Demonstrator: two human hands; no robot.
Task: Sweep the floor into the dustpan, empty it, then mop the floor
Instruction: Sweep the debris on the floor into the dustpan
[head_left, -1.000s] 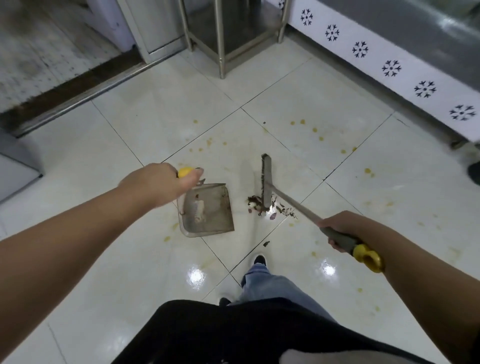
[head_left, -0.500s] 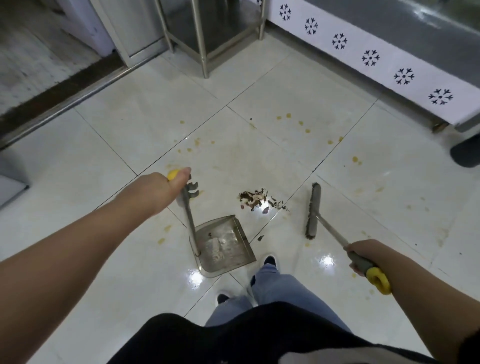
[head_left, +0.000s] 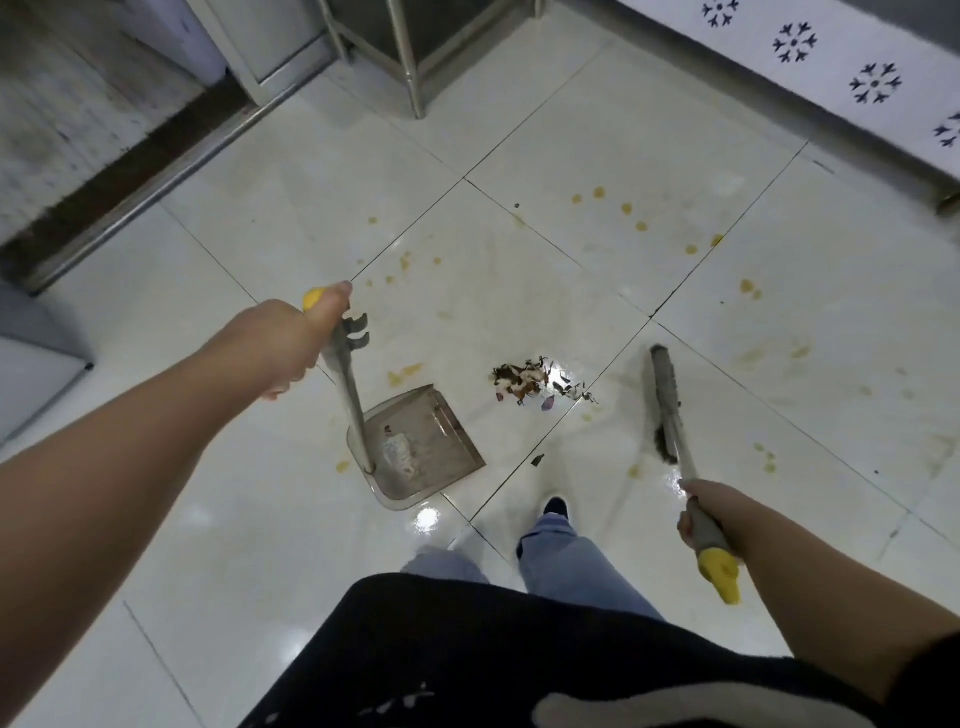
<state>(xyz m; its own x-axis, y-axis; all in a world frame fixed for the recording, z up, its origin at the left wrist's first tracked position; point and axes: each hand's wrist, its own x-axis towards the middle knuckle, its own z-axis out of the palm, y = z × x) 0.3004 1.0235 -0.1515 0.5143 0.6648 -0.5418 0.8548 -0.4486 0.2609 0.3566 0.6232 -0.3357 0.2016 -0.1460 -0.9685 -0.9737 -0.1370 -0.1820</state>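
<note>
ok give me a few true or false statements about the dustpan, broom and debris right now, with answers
1. The left hand grips the dustpan handle. True.
2. The debris pile lies inside the dustpan. False: it lies on the floor between dustpan and broom.
3. The right hand holds the broom. True.
4. The broom head rests on the pile. False: it stands apart, to its right.
5. Yellow stains dot the tiles. True.
</note>
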